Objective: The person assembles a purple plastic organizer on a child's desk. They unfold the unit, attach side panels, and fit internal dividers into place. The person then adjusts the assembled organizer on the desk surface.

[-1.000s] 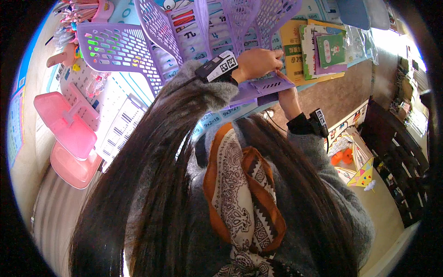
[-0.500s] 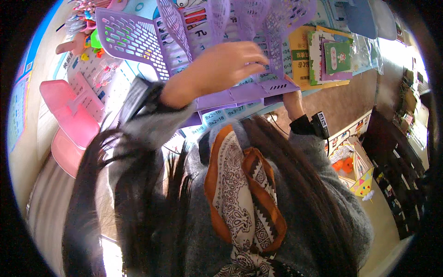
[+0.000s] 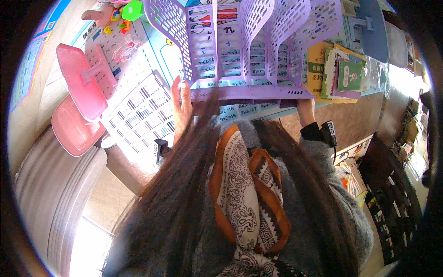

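The left grip (image 3: 183,105) stands upright at the left end of a purple rack (image 3: 258,93), fingers loosely extended rather than clenched, the wrist below them and partly veiled by long dark hair (image 3: 154,203). The right grip (image 3: 305,111) reaches up to the rack's near right corner; its fingers are hidden by the rack, so whether they clasp it cannot be told. Its forearm bends in a fuzzy grey sleeve (image 3: 318,154). The rack spans between both grips, smooth plastic with curved, slotted dividers. Just left of the left grip lies a flat sheet (image 3: 138,113) with dark bars; farther left, a glossy pink box (image 3: 78,127) gapes open. Beyond the right grip, thin paper books (image 3: 316,64) overlap on the desk (image 3: 244,113).
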Motion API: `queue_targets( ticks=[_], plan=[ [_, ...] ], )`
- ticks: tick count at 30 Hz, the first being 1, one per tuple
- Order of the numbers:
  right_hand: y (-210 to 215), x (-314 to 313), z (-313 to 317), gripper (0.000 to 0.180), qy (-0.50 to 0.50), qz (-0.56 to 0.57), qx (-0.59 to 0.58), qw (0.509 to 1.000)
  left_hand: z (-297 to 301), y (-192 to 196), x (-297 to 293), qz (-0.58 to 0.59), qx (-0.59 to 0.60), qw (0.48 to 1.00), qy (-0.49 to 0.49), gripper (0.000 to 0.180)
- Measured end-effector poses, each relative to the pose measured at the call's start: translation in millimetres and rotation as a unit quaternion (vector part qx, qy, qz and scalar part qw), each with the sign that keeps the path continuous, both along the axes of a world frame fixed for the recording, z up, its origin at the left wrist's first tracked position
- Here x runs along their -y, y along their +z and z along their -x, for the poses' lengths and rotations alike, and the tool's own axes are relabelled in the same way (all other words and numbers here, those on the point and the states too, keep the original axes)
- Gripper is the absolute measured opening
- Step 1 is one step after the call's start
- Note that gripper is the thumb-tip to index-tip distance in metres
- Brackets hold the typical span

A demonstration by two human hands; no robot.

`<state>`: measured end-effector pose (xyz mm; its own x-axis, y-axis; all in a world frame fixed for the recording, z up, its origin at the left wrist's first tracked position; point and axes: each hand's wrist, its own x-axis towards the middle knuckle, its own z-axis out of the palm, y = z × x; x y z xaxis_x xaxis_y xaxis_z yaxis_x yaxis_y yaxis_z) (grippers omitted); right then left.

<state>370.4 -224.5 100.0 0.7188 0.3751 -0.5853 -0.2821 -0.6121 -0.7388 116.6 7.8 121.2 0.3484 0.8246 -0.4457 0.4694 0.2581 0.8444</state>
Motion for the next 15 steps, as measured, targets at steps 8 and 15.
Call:
queue_targets(
  ticks=[8,15],
  plan=[
    [0,-2,0,0.034,-0.001,0.034,0.014,0.999,-74,37,-40,-0.154,0.133,0.842,-0.499,0.034],
    [-15,12,-3,0.034,0.029,0.053,0.067,0.996,-138,-17,-30,-0.216,0.038,0.618,-0.755,0.031]
  ],
)
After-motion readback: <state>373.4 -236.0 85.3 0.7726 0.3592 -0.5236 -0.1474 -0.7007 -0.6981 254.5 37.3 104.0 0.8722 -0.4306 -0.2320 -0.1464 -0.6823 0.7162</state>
